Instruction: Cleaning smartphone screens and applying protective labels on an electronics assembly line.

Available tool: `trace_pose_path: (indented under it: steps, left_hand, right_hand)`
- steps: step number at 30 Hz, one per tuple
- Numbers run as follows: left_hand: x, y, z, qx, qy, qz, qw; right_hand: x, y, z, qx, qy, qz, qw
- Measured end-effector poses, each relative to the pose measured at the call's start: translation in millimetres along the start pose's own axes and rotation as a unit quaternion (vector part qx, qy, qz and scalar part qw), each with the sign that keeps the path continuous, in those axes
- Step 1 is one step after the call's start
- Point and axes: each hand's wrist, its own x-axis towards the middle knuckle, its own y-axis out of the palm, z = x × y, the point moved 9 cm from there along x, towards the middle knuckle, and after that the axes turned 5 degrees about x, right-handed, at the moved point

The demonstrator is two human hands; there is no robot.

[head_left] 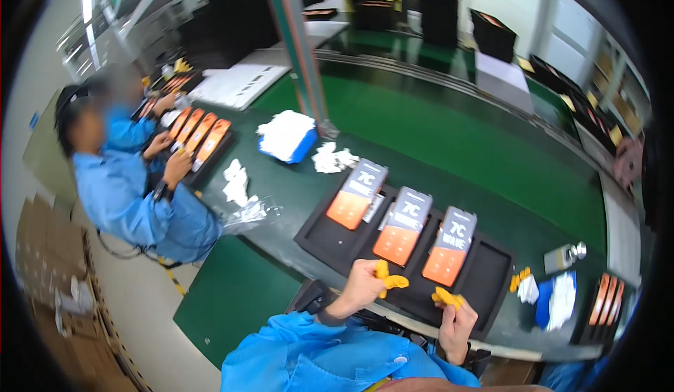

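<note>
Yellow finger cots cover the fingertips of both hands. My left hand (361, 286) hovers by the near edge of a black tray (326, 251), its covered fingers apart and nothing visible between them. To its right, my right hand (458, 325) is over the tray's near side, with its covered fingertips close together. Whether something small is between them is hidden. Three phones with grey and orange fronts lie in the tray: a left phone (357, 194), a middle phone (402, 225) and a right phone (449, 246). The middle and right ones are nearest my hands.
White wipes in a blue pack (288, 137) and crumpled wipes (333, 159) lie beyond the tray. Right of it are a metal-topped bottle (564, 257), another blue pack (542, 304) and a tray of phones (605, 301). Co-workers in blue (133, 195) handle phones at left.
</note>
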Motion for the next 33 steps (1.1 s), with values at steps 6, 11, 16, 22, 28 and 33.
trace_pose_path:
  steps: [6, 11, 16, 22, 28, 33]
  left_hand:
    - [-3.4, 10.5, 2.6, 0.052, 0.009, 0.076, 0.996]
    - [-11.9, 9.0, -13.2, 0.125, 0.048, 0.074, 0.988]
    - [-6.9, 20.8, -4.4, 0.126, 0.071, 0.126, 0.981]
    - [-7.0, 31.7, 1.5, -0.173, -0.005, 0.134, 0.976]
    - [-20.7, 68.8, -27.1, 0.382, 0.267, 0.198, 0.862]
    - [-23.1, 76.4, -27.3, 0.481, 0.318, 0.186, 0.796]
  right_hand:
    - [2.3, -30.0, 0.0, -0.092, -0.071, -0.084, 0.99]
    - [-10.9, -95.2, -31.9, -0.212, 0.018, -0.219, 0.952]
    - [-35.7, -154.4, -76.3, -0.327, 0.122, -0.272, 0.897]
    - [-32.3, -160.0, -96.7, -0.301, 0.108, -0.258, 0.912]
    - [-22.4, -159.2, -94.4, -0.266, 0.133, -0.256, 0.92]
    - [-29.9, -166.5, -106.4, -0.305, 0.158, -0.256, 0.904]
